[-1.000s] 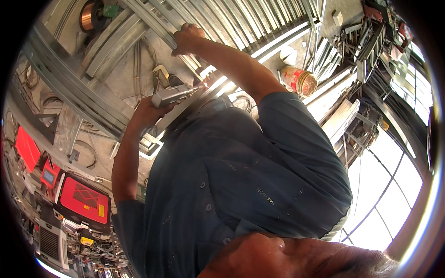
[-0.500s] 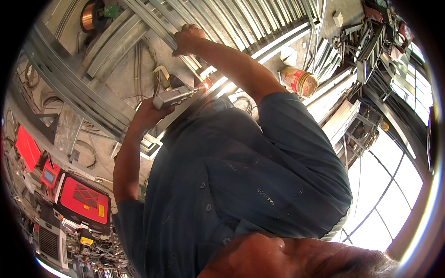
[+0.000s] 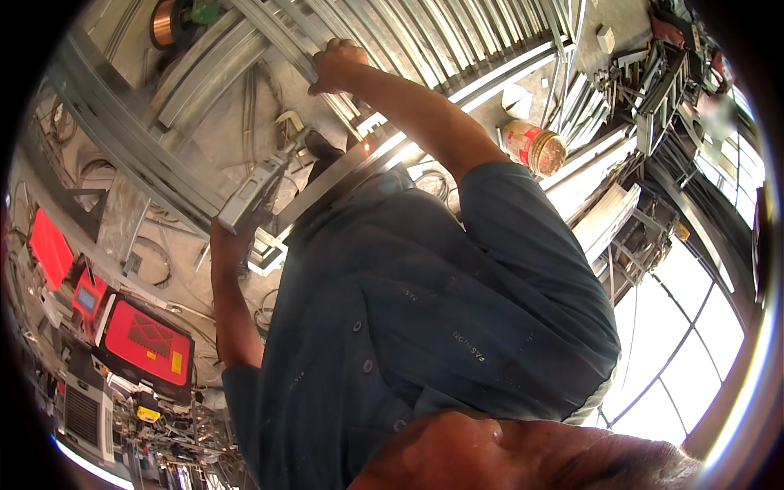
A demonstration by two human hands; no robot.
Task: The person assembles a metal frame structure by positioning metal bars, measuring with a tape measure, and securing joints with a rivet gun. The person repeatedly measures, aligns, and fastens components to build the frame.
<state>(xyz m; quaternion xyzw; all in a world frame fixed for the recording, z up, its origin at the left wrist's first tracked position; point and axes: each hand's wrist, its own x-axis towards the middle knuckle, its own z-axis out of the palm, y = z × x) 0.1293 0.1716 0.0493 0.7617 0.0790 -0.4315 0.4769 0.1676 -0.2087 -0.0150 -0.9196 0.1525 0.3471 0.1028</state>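
Note:
My left hand (image 3: 235, 233) is closed round the rear of a grey handheld welding gun (image 3: 255, 188). Its nozzle end points up and to the right, apart from the metal. On the joint of the square steel tube (image 3: 343, 178) in front of my body, a small orange spot (image 3: 367, 148) glows. Farther up, my right hand (image 3: 338, 67) curls its fingers over a long metal bar (image 3: 282, 51) of a slatted metal frame (image 3: 425, 41); the undersides of those fingers are hidden.
A spool of copper wire (image 3: 166, 24) lies at the far left. To the right stands a clear jar (image 3: 535, 149) with a red and yellow label. A red machine (image 3: 147, 347) sits at the lower left. Long metal channels (image 3: 135, 151) cross the left side, and cables lie about the floor.
The welding gun has drawn back from the joint, down and to the left, with my left hand. The bright flash there has shrunk to a small glow. My right hand keeps its grip.

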